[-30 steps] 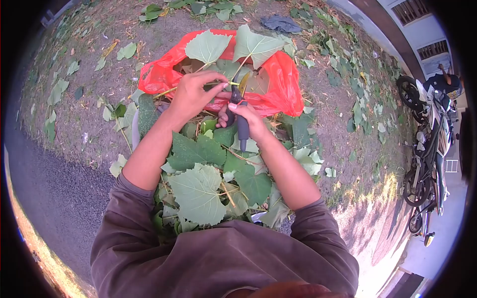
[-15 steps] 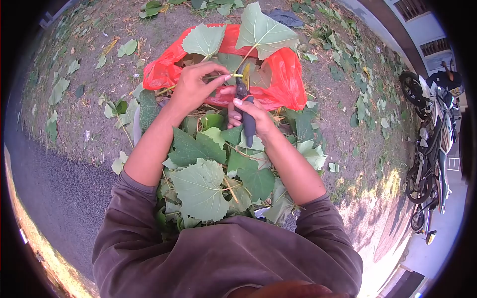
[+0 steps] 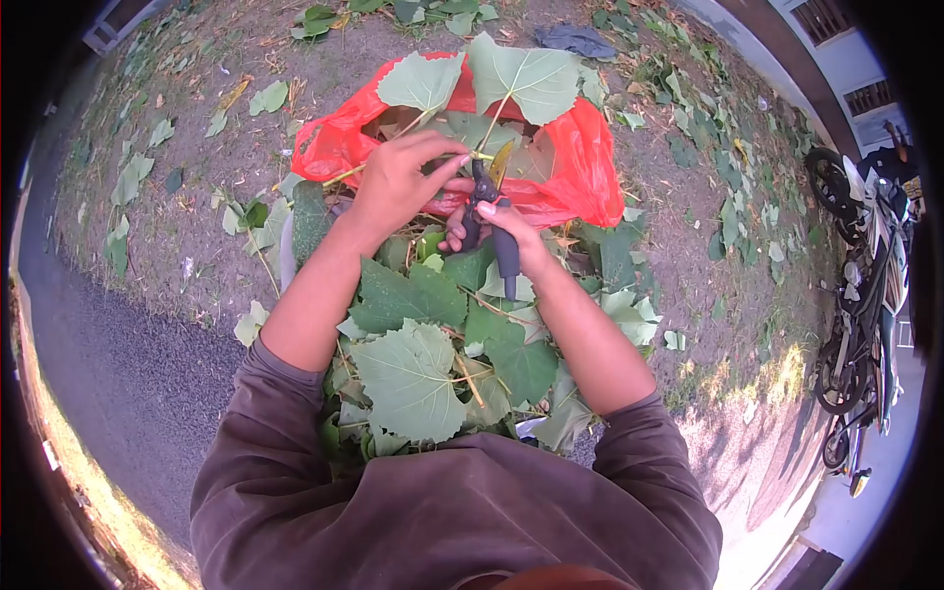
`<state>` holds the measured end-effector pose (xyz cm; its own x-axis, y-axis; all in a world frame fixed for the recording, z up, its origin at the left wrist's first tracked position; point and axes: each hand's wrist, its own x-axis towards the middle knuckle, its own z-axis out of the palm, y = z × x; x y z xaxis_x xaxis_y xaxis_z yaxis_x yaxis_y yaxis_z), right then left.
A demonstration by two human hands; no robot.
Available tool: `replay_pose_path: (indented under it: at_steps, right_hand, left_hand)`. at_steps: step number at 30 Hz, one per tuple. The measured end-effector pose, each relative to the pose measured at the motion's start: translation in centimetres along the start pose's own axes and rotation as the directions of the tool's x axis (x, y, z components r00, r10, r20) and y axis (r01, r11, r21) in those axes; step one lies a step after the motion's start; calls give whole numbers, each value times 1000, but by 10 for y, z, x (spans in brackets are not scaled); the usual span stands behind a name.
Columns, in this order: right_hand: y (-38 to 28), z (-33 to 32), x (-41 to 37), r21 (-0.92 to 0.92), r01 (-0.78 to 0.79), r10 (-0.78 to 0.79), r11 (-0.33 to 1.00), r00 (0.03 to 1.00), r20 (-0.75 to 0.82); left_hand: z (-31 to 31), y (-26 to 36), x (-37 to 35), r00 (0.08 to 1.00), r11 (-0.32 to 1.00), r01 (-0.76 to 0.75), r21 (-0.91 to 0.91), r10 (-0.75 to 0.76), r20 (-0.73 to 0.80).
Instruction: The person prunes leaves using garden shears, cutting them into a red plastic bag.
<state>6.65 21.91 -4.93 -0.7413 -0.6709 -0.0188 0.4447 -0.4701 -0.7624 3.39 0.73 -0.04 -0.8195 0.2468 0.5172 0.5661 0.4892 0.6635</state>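
Note:
My left hand (image 3: 405,179) pinches a green leafy stem (image 3: 480,155) over a red plastic bag (image 3: 580,162). Two pale leaves, one a broad leaf (image 3: 526,81) and one a smaller leaf (image 3: 423,83), stand up above that hand. In my right hand (image 3: 511,228) are pruning shears (image 3: 501,241) with dark handles, their blades pointing up beside the stem. The bag lies open, with leaves inside it. A pile of large green leaves (image 3: 408,379) and cut stems lies between my forearms, close to my body.
Loose leaves (image 3: 133,177) are scattered over the bare soil (image 3: 206,265). A dark cloth-like item (image 3: 575,40) lies beyond the bag. Paved ground (image 3: 123,364) is at the left. Parked motorcycles (image 3: 865,295) stand at the far right near a building.
The view has shifted slightly, so the whole scene sits a little lower and further right. The shears have opened somewhat, and the broad leaf has tilted a little.

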Motion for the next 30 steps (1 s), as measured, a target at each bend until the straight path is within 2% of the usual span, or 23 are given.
replay_pose_path:
  at_steps: [3,6,8,9,12,13,15,16,17,19,22,23,24,26,28,30]
  right_hand:
    - [-2,1,-3,-3,-13,13,1000,997,-77]
    - [-3,5,-6,-59,-31,22,998,988,-154]
    - [-1,7,-8,-77,-45,26,996,972,-233]
    - [-3,7,-9,-93,-64,42,994,975,-219]
    - [-17,-3,-12,34,-78,75,996,994,83]
    - [-18,1,-14,29,-93,90,995,992,92]
    - [-16,15,-10,-45,-38,38,998,999,-13]
    - [-12,15,-6,-8,-42,41,999,999,-9]
    - [-13,17,-5,-10,-52,52,999,999,-6]
    - [-19,26,-5,-70,-139,128,988,982,-141]
    - [-24,38,3,-147,-150,118,978,972,-203]
    - [-26,43,5,-148,-141,108,979,971,-212]
    - [-30,50,7,-56,-164,145,985,955,-258]
    - [-31,54,11,101,-167,190,981,932,-309]
    - [-32,58,13,158,-134,176,978,940,-292]
    - [-29,63,10,220,-112,171,969,947,-271]
  left_hand:
    - [3,3,-2,999,998,-49,32,49,2]
    - [3,4,-3,998,996,-33,84,27,63]
    - [5,0,-3,997,998,-26,48,23,77]
    - [5,-3,-2,997,999,-32,13,31,67]
    - [4,-3,4,999,994,31,-102,-27,37]
    - [4,-3,4,999,986,32,-162,-33,-1]
    - [2,-4,2,997,988,53,-142,-61,-51]
    - [2,-5,2,995,982,66,-176,-79,-69]
    - [1,-7,3,991,974,78,-212,-98,-86]
    - [0,-9,3,991,980,89,-178,-105,-85]
    - [-2,-7,2,995,981,76,-179,-85,-42]
    - [0,-9,2,998,992,35,-120,-40,-41]
    - [0,-9,4,999,998,-8,-62,6,-39]
    - [1,-8,3,999,998,-1,-70,-2,-39]
    - [-1,-8,4,999,997,15,-76,-19,-50]
    - [-4,-9,3,997,986,59,-158,-65,-29]
